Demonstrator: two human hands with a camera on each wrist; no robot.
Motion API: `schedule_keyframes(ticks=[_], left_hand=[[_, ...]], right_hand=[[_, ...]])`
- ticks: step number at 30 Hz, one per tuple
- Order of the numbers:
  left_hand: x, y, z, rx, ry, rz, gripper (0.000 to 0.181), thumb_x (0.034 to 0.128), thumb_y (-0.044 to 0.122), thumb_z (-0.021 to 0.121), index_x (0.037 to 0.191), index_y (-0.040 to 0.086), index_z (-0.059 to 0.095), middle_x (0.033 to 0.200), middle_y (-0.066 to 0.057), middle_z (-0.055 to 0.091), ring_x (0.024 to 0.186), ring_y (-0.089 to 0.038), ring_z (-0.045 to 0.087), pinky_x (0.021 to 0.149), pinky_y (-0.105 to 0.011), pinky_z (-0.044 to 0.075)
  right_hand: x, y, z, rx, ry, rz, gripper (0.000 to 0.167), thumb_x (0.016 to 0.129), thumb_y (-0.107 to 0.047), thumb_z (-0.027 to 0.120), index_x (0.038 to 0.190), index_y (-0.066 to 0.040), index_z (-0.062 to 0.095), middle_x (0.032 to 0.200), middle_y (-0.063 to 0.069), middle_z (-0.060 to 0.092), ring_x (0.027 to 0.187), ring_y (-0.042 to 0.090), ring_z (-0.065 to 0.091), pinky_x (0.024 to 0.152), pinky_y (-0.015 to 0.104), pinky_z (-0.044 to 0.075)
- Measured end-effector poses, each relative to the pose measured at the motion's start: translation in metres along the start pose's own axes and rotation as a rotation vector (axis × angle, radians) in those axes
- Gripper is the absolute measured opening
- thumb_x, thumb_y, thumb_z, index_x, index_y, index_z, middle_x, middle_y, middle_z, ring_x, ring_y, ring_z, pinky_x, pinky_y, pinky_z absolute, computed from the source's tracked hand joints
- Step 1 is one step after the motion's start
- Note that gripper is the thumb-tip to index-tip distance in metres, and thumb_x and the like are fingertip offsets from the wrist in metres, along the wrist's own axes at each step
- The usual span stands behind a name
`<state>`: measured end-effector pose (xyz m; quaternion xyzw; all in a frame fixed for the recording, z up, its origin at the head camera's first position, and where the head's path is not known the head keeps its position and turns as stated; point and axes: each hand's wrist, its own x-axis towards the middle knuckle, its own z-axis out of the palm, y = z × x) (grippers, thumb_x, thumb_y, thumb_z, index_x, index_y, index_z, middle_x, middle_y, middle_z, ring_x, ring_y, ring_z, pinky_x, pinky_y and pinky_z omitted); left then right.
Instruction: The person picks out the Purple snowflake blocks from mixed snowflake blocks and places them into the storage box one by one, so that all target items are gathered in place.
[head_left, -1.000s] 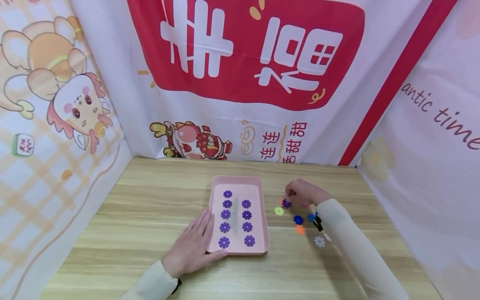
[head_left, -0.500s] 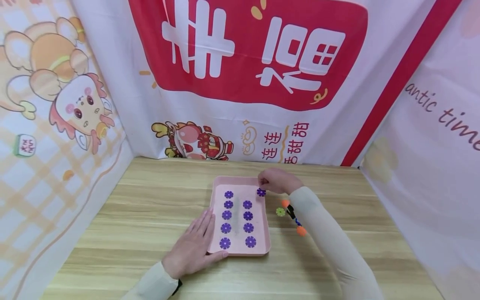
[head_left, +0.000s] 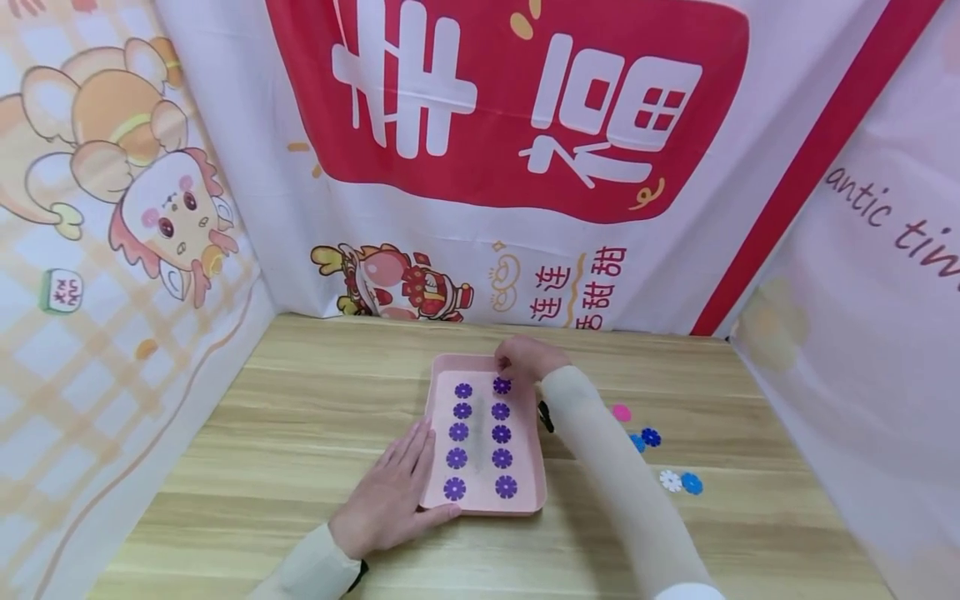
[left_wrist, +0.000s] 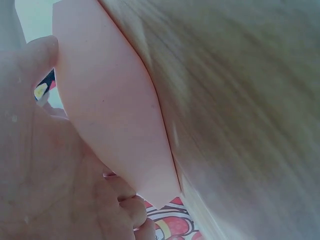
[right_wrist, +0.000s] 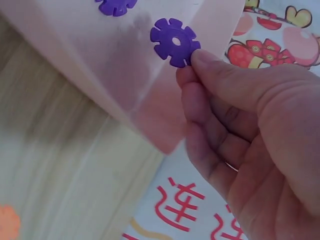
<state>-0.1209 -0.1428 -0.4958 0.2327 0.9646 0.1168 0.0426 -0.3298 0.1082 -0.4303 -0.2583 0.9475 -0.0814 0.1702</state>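
A pink tray (head_left: 480, 502) lies on the table with two columns of purple snowflake discs (head_left: 458, 432) in it. My right hand (head_left: 531, 358) is over the tray's far right corner. Between thumb and forefinger it pinches a purple snowflake disc (right_wrist: 175, 42) by its edge, at the top of the right column. My left hand (head_left: 386, 500) lies with straight fingers along the tray's left side, its thumb at the near left corner. In the left wrist view the palm and fingers rest against the tray's outer wall (left_wrist: 110, 100).
Right of the tray lie loose snowflake discs: a pink disc (head_left: 621, 412), a dark blue disc (head_left: 651, 437), a white disc (head_left: 671, 481) and a light blue disc (head_left: 692, 483). My right sleeve (head_left: 622, 475) covers part of that area. A printed cloth (head_left: 480, 217) hangs behind the table.
My right hand has picked up a purple snowflake disc from the loose ones and carried it left, over the tray's far right corner. The left hand stays at the tray's left side.
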Motion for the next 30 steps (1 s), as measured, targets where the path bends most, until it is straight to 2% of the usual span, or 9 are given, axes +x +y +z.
schedule_keyframes(ticks=[7, 13, 18, 23, 28, 30], left_hand=[[0.001, 0.002, 0.002, 0.009, 0.005, 0.018, 0.11, 0.097, 0.078, 0.05, 0.166, -0.004, 0.022, 0.176, -0.024, 0.013, 0.164, -0.041, 0.016, 0.132, -0.058, 0.023], [-0.001, 0.005, 0.0, -0.014, -0.014, 0.008, 0.11, 0.0969, 0.077, 0.052, 0.166, -0.003, 0.023, 0.177, -0.022, 0.013, 0.165, -0.04, 0.014, 0.133, -0.057, 0.022], [0.002, 0.007, -0.002, -0.01, -0.014, 0.017, 0.11, 0.0967, 0.077, 0.052, 0.165, -0.004, 0.024, 0.177, -0.023, 0.014, 0.165, -0.041, 0.016, 0.132, -0.057, 0.025], [0.003, 0.006, -0.005, -0.024, -0.019, 0.01, 0.111, 0.0962, 0.078, 0.052, 0.165, -0.005, 0.023, 0.176, -0.024, 0.013, 0.164, -0.041, 0.016, 0.132, -0.058, 0.024], [0.002, 0.005, -0.009, -0.11, -0.064, -0.045, 0.113, 0.0955, 0.079, 0.052, 0.167, -0.002, 0.018, 0.177, -0.021, 0.008, 0.166, -0.039, 0.01, 0.134, -0.057, 0.018], [0.002, 0.004, -0.01, -0.136, -0.068, -0.057, 0.113, 0.0959, 0.078, 0.052, 0.168, -0.001, 0.016, 0.177, -0.02, 0.006, 0.166, -0.038, 0.008, 0.134, -0.057, 0.017]], right_hand=[[0.008, 0.004, 0.014, 0.104, 0.016, 0.124, 0.013, 0.102, -0.017, 0.072, 0.093, -0.012, 0.081, 0.09, 0.002, 0.074, 0.076, 0.014, 0.063, 0.068, 0.027, 0.055], [0.012, 0.005, 0.023, 0.141, 0.008, 0.15, 0.016, 0.102, -0.016, 0.071, 0.09, -0.011, 0.081, 0.087, 0.004, 0.076, 0.069, 0.014, 0.065, 0.063, 0.026, 0.055], [0.007, 0.007, 0.021, 0.115, 0.018, 0.127, 0.014, 0.102, -0.015, 0.072, 0.093, -0.009, 0.081, 0.088, 0.005, 0.077, 0.07, 0.014, 0.065, 0.064, 0.026, 0.057], [-0.003, 0.009, 0.014, 0.089, 0.044, 0.091, 0.009, 0.1, -0.015, 0.073, 0.098, -0.011, 0.081, 0.091, 0.002, 0.075, 0.078, 0.014, 0.066, 0.072, 0.028, 0.059], [-0.029, 0.005, 0.002, 0.032, 0.084, 0.009, 0.008, 0.1, -0.018, 0.073, 0.102, -0.013, 0.079, 0.093, -0.001, 0.075, 0.082, 0.014, 0.068, 0.079, 0.029, 0.061], [-0.046, 0.002, -0.001, -0.01, 0.106, -0.011, 0.017, 0.1, -0.023, 0.074, 0.111, -0.011, 0.078, 0.104, 0.004, 0.078, 0.092, 0.018, 0.072, 0.087, 0.034, 0.063]])
